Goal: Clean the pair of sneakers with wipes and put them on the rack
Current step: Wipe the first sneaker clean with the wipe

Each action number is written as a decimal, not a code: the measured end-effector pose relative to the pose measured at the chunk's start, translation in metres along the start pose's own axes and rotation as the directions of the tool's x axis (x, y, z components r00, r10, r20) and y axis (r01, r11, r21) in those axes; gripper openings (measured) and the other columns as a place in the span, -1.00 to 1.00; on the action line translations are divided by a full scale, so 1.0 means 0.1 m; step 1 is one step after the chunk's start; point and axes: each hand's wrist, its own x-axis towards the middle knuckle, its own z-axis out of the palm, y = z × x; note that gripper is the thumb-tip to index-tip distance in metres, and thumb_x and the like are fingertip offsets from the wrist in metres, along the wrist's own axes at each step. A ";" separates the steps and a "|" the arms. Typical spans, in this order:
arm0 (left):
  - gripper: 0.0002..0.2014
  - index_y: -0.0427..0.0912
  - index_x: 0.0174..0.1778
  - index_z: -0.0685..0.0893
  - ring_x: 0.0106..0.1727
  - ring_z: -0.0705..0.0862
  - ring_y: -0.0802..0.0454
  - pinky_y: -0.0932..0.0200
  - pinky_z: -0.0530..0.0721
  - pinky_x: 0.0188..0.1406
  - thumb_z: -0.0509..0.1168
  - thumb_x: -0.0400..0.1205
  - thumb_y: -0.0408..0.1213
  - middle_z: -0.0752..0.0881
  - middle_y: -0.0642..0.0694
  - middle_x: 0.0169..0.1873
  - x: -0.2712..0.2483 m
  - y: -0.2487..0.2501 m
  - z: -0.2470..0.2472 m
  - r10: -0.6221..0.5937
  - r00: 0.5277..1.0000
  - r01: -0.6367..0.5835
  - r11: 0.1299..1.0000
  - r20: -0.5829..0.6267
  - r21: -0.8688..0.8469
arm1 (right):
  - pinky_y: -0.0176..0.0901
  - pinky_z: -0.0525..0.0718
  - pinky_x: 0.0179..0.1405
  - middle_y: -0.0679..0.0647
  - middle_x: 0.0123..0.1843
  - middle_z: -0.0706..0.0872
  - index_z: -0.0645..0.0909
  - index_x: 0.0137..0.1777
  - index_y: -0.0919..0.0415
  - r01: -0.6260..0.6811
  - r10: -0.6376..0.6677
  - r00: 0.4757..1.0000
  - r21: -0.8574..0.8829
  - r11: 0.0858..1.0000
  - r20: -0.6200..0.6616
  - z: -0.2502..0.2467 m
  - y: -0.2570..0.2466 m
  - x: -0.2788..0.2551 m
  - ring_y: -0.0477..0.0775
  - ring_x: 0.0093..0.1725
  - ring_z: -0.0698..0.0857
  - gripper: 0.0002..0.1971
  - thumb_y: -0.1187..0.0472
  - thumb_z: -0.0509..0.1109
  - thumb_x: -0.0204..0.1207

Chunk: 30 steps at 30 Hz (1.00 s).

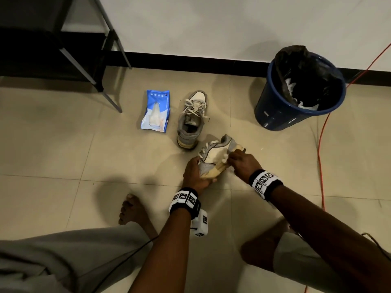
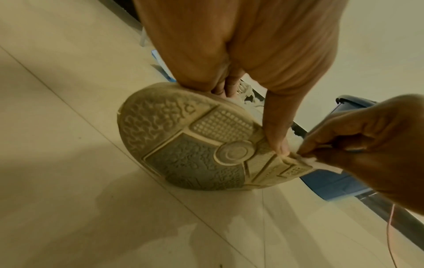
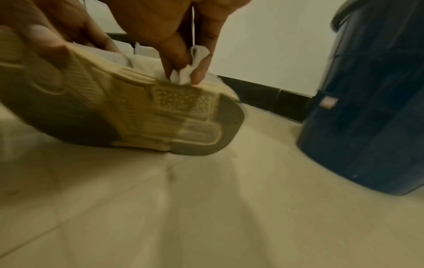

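Observation:
My left hand (image 1: 195,173) grips a white and grey sneaker (image 1: 218,154) by its toe end, tilted on its side above the floor, its worn sole (image 2: 195,141) facing the left wrist camera. My right hand (image 1: 242,162) pinches a crumpled white wipe (image 3: 190,72) against the sneaker's side near the heel, at the sole's edge (image 3: 183,94). The second sneaker (image 1: 191,119) stands upright on the floor behind, laces loose. A blue pack of wipes (image 1: 156,111) lies to its left. The black rack (image 1: 53,39) stands at the back left.
A blue bin (image 1: 296,92) lined with a black bag, used wipes inside, stands at the back right. An orange cable (image 1: 320,155) runs along the floor on the right. My bare foot (image 1: 132,208) and knees are in front. The wall with its black skirting lies behind.

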 end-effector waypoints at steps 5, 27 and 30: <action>-0.03 -0.21 0.45 0.46 0.34 0.57 -0.15 0.01 0.57 0.35 0.73 0.15 -0.07 0.60 -0.18 0.34 0.05 0.01 -0.06 0.003 1.000 -0.003 1.000 -0.001 -0.007 | -0.01 0.70 -0.47 0.20 -0.22 0.72 0.76 -0.21 0.27 -0.135 0.143 0.989 0.141 0.981 -0.045 0.02 -0.21 0.03 0.31 -0.25 0.70 -0.70 0.54 0.49 0.05; 0.44 0.48 0.54 -0.49 0.56 0.28 -0.42 -0.71 0.04 0.44 0.65 0.18 0.23 0.17 -0.39 0.56 0.15 0.53 0.07 -0.096 0.965 -0.050 0.845 0.244 0.532 | -0.06 0.71 -0.20 0.15 -0.15 0.78 0.81 -0.14 0.20 -0.450 0.547 0.813 0.381 0.808 -0.201 0.21 0.00 -0.09 0.26 -0.15 0.72 -0.81 0.42 0.52 0.26; 0.27 0.49 0.59 -0.35 0.66 -0.01 -0.50 -0.72 0.12 0.42 0.62 0.36 0.06 -0.25 -0.39 0.67 0.22 0.81 0.25 -0.008 0.976 -0.138 0.748 0.217 0.649 | -0.07 0.69 -0.20 0.12 -0.11 0.79 0.80 -0.13 0.17 -0.460 0.559 0.807 0.391 0.797 -0.191 0.22 0.00 -0.20 0.25 -0.10 0.72 -0.82 0.39 0.52 0.29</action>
